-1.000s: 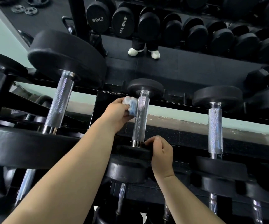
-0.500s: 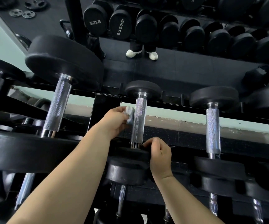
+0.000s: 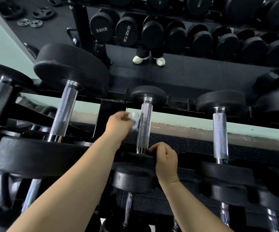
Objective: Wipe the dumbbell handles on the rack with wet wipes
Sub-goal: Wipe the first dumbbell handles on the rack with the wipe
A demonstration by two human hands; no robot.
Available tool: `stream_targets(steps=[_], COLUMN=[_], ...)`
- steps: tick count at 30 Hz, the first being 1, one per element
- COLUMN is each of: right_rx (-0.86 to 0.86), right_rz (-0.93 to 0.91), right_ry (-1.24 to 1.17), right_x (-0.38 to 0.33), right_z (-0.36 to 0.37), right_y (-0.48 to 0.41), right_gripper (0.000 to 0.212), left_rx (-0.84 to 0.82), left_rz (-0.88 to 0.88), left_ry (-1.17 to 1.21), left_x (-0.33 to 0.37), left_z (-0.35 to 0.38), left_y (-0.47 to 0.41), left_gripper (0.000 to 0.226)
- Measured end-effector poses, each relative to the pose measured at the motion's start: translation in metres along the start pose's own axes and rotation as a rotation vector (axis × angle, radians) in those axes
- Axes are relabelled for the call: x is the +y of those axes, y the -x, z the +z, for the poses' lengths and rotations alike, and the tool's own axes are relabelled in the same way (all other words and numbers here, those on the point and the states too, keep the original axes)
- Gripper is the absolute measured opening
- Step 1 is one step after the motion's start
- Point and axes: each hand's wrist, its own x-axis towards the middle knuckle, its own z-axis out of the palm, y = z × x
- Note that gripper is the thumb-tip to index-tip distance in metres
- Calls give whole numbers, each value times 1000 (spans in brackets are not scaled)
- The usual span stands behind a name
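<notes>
A crumpled white wet wipe [image 3: 134,120] is pinched in the fingers of the left hand [image 3: 118,124] and pressed against the left side of the knurled chrome handle [image 3: 144,126] of the middle dumbbell, a little beyond the middle of its length; hand and wipe are blurred, so the exact lie of the fingers cannot be told. The right hand [image 3: 166,162] is curled over the right edge of that dumbbell's near head [image 3: 135,159], which is gripped rather than merely touched; its fingertips reach the collar where handle and head meet. The dumbbell is laid across the black rack [image 3: 113,106], with its handle running away from the viewer and its far head [image 3: 148,95] seated at the back rail.

2 more dumbbells are seen on the same tier; a similar one [image 3: 220,134] is placed to the right, well apart from both hands, and a larger one [image 3: 65,113] is tilted at the left, its broad front head [image 3: 39,156] partly covered by the left forearm. A lower dumbbell head [image 3: 133,181] is seen just beneath the gripped one.

Behind the rack a mirror [image 3: 202,77] is seen; in it are reflected a row of round black dumbbell ends, 2 white shoes [image 3: 148,60] and several loose weight plates [image 3: 34,17] on dark flooring.
</notes>
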Motion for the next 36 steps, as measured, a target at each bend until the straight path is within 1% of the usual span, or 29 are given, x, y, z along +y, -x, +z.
stream_targets(steps=[2,4,9,12,15,16,17,19,21,22,24,26,28,29,31,33,36], right_rx=[-1,4,0,0,-19,-22,-21,-3,15,19,15,9,1,0,2,4,0], right_rz=[14,22,-14,-46,-20,-15,-18,-47,-79,-82,-73,-52,-30,-21,-19,-34,-56], right_ry=[-19,-30,-10,-4,-22,-24,-22,-12,0,0,-9,-21,-42,-48,-44,-40,-28], right_x=[-1,0,2,4,3,4,4,5,6,7,8,8,7,7,7,8,10], right_z=[0,0,-1,0,-1,-1,0,1,2,2,2,1,1,1,0,-1,-1], right_y=[0,1,0,-1,-2,-2,-2,-3,-3,-3,-3,-3,-3,-3,-3,-3,-3], right_gripper=[28,28,28,31,29,29,29,29,33,34,35,32,25,25,28,28,25], left_rx=[47,39,-97,-59,35,27,-12,-148,-234,-240,-201,-100,-27,-29,-62,-115,-238], left_rz=[142,225,294,324,312,310,302,266,289,330,435,526,562,565,572,623,696], left_ry=[-86,-211,-409,-412,-461,-478,-475,-458,-519,-563,-631,-643,-628,-648,-708,-799,-979], left_x=[19,27,6,8,22,23,22,15,6,3,6,16,27,30,30,26,13], left_z=[6,9,7,5,1,-1,-3,-5,-4,-3,-1,0,5,9,17,20,14], left_y=[-3,-2,23,22,3,-2,-2,7,22,26,24,15,3,-1,-6,-5,6], left_gripper=[16,11,12,12,10,10,12,21,13,11,9,9,14,17,19,18,19])
